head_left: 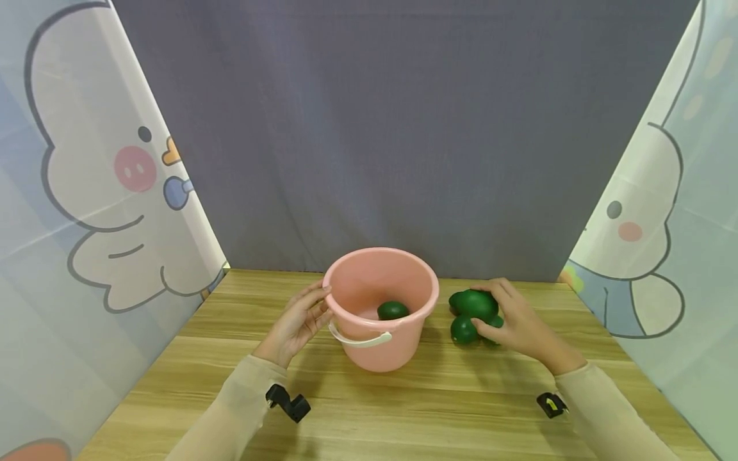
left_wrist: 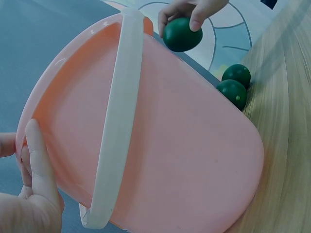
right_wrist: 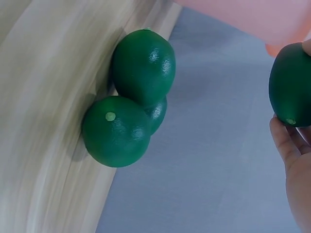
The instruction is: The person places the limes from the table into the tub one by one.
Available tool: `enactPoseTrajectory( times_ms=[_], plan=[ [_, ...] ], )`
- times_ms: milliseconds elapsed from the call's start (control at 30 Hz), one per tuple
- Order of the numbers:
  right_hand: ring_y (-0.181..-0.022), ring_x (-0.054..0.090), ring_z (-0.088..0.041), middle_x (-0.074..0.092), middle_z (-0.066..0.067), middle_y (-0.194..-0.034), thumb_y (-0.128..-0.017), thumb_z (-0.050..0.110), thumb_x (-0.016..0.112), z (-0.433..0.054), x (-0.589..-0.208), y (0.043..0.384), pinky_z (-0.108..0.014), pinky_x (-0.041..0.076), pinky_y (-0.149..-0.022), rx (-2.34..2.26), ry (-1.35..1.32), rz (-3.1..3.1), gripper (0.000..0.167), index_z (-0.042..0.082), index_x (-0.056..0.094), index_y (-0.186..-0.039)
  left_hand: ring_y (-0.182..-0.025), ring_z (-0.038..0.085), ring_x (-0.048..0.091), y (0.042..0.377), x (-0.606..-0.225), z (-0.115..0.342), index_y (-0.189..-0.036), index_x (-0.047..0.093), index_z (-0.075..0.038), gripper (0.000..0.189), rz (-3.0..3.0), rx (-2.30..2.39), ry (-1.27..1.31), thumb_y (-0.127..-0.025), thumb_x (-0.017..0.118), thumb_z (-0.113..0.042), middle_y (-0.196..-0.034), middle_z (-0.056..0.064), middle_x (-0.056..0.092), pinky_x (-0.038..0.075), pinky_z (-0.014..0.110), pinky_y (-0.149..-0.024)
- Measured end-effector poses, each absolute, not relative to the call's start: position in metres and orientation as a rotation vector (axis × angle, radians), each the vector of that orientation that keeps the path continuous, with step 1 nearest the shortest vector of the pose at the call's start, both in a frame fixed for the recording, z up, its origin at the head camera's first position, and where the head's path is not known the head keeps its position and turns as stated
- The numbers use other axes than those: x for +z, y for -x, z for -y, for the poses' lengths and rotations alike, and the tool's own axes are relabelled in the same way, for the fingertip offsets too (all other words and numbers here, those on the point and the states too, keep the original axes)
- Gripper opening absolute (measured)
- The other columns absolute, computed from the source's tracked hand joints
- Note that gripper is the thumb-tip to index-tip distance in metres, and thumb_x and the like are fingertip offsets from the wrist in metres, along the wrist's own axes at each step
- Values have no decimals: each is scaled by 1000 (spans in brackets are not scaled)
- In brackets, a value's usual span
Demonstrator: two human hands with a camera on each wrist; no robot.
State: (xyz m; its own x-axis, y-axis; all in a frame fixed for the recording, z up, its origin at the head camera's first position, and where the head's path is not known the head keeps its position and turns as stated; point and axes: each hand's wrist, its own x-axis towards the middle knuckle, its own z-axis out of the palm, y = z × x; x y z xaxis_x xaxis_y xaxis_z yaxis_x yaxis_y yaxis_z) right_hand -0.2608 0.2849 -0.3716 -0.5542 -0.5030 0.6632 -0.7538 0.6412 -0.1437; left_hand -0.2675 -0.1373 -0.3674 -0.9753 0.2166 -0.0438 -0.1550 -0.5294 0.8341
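Observation:
A pink bucket [head_left: 380, 352] with a white handle [head_left: 363, 341] stands upright on the table. One dark green lime [head_left: 393, 310] lies inside it. My left hand [head_left: 302, 323] is at the bucket's left side, its fairly straight fingertips touching the rim and the wall just below. To the right of the bucket, my right hand [head_left: 507, 320] grips another lime [right_wrist: 291, 85] between thumb and fingers; the left wrist view shows it raised above the table. Close under that hand sit three more glossy limes, with one lime [right_wrist: 144, 65] beside a second lime [right_wrist: 116, 131] and the third partly hidden behind them.
The wooden table [head_left: 438, 410] ends at a grey curtain [head_left: 392, 128] behind the bucket. Printed cartoon sheets hang on the left and right sides. A black wrist mount [head_left: 287, 403] sits on the left sleeve and another mount [head_left: 551, 404] on the right.

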Motion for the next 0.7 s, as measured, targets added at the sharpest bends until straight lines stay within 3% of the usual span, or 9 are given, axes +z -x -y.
enactPoseTrajectory(
  times_ms=[700],
  plan=[
    [-110,53,-23,57,-11,-122,-85,29,75,-278,-359,267,-12,42,-93,600,-987,2175,57,2,58,-132,-78,8,60,268,-367,137,-142,43,-3,44,-1401,2580,-90,-101,59,-9,-105,6,58,59,15,-68]
  ],
)
